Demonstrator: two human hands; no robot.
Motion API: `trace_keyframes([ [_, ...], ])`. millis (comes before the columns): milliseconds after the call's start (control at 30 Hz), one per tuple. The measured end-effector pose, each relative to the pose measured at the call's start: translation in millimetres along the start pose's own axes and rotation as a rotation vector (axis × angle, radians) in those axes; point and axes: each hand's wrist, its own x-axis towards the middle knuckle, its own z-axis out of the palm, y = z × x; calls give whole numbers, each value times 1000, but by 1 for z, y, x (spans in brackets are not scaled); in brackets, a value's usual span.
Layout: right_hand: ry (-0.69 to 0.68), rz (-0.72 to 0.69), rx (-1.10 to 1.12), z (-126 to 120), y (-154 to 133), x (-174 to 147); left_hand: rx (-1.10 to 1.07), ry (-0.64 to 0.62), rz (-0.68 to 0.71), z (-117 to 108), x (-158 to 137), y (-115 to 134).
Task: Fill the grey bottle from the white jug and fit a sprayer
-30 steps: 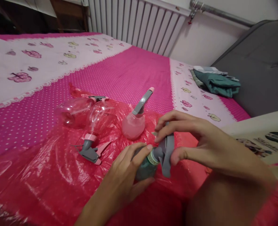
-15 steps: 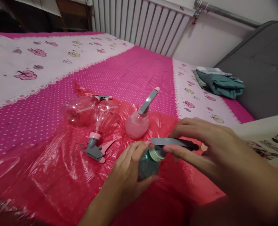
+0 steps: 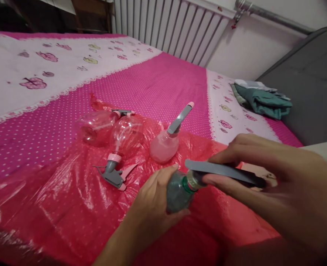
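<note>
My left hand is wrapped round the body of a green translucent spray bottle. My right hand grips the grey spray head, with fingers along both its sides. A pale collar sits between the spray head and the bottle's green neck; whether it is screwed tight I cannot tell. Just beyond my hands stands a small pink spray bottle with a grey head. To the left lie a clear spray bottle with a pink collar and a second clear spray bottle.
Red plastic sheeting covers the near part of a bed with a pink and white bedspread. Folded green cloth lies at the right by a grey headboard. A radiator stands behind.
My right hand and the spray head have shifted right and towards me. The green bottle now tilts more, with more of its neck showing. The view has turned slightly.
</note>
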Motion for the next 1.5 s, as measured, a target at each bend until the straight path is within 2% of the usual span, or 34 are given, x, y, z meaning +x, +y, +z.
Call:
trace_keyframes([
  [267, -65, 12, -70, 6, 3, 3, -10, 14, -51, 1, 1, -3],
  [500, -158, 217, -19, 10, -1, 7, 3, 33, -5, 4, -1, -4],
  [600, -179, 284, -17, 13, -1, 6, 51, 55, 76, 5, -1, -6],
  [733, -86, 453, 24, 17, -7, 7, 104, 89, 229, 8, 1, -8],
  [800, -72, 490, 43, 19, -9, 6, 119, 102, 266, 10, 3, -8],
  [867, -65, 464, 9, 21, -10, 3, 158, 117, 317, 11, 5, -6],
  [967, 15, 376, -137, 24, -9, -3, 224, 113, 389, 11, 8, -2],
  [1133, 54, 294, -242, 25, -11, -2, 279, 110, 332, 7, 11, 6],
  [1233, -15, 194, -220, 19, -8, -5, 293, 66, 307, 2, 12, 10],
  [1300, -112, 106, -158, 11, -3, -15, 289, 67, 299, 0, 13, 11],
  [1433, -111, 260, -37, -9, 8, -37, 283, 81, 311, -3, 17, 11],
  [1500, -85, 174, -38, -15, 15, -35, 279, 71, 316, -4, 19, 11],
])
